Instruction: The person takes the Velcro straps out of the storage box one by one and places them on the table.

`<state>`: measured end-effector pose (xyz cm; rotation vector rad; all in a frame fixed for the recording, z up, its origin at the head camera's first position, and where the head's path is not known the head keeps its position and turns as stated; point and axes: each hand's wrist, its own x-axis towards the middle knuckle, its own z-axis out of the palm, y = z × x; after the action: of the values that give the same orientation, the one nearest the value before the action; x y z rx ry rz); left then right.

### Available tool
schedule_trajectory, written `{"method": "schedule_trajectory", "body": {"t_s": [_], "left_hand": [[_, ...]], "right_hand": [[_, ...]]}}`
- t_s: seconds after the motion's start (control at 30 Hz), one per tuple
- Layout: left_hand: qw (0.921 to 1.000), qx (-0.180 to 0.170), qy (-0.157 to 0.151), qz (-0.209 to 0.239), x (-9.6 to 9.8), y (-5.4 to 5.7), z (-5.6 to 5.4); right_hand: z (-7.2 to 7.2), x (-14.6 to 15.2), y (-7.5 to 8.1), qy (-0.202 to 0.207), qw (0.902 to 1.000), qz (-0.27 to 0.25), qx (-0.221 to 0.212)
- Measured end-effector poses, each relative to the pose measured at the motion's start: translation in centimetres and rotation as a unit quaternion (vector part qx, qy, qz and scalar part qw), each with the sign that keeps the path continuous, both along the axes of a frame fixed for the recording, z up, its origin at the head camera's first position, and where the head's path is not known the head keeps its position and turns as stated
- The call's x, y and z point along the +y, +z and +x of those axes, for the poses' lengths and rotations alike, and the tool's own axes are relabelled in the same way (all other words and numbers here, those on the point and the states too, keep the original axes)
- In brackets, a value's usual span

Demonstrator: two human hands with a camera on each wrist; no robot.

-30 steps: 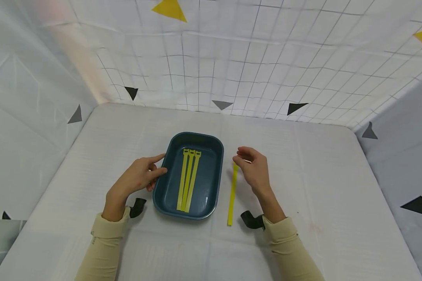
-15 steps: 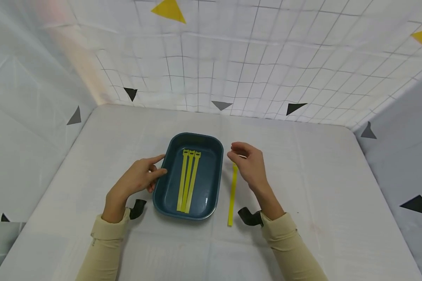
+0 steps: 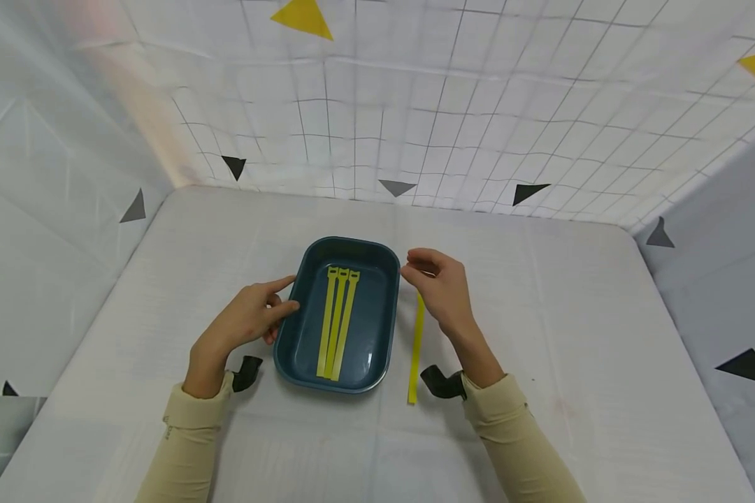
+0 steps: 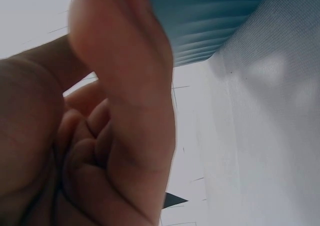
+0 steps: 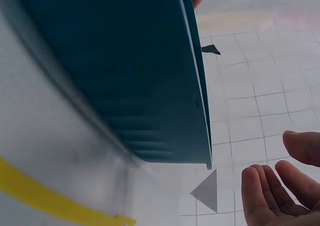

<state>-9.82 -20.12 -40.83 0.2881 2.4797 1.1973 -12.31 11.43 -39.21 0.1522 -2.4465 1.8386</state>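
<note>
Your right hand (image 3: 442,283) holds nothing: its fingers bend loosely, and the right wrist view shows the thumb apart from them. With the tray as the clock's centre, this hand hangs between two and three o'clock, just beside the rim.

At nine o'clock, your left hand (image 3: 245,314) rests its index finger and thumb, spread apart, on the rim; the other fingers fold underneath.

Between your hands sits the dark teal tray (image 3: 368,328). Three yellow straps (image 3: 337,325) lie inside, side by side, slotted heads at twelve, tails converging near six.

Just beyond the tray, near four o'clock, a fourth yellow strap (image 3: 416,349) lies lengthwise on the white table (image 3: 572,293). Your right hand covers its far end in the head view.

By that layout, three of the four visible straps appear done, and one appears left, not yet inside.

Farther out at twelve stands a grid-lined white sheet (image 3: 403,119).
</note>
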Motion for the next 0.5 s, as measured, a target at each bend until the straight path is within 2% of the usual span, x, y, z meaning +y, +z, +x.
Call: {"method": "schedule_trajectory", "body": {"t_s": [0.5], "left_hand": [[1.0, 0.005, -0.004, -0.003, -0.01, -0.02, 0.02]], "right_hand": [[-0.34, -1.05, 0.18, 0.012, 0.9997, -0.019, -0.011]]}}
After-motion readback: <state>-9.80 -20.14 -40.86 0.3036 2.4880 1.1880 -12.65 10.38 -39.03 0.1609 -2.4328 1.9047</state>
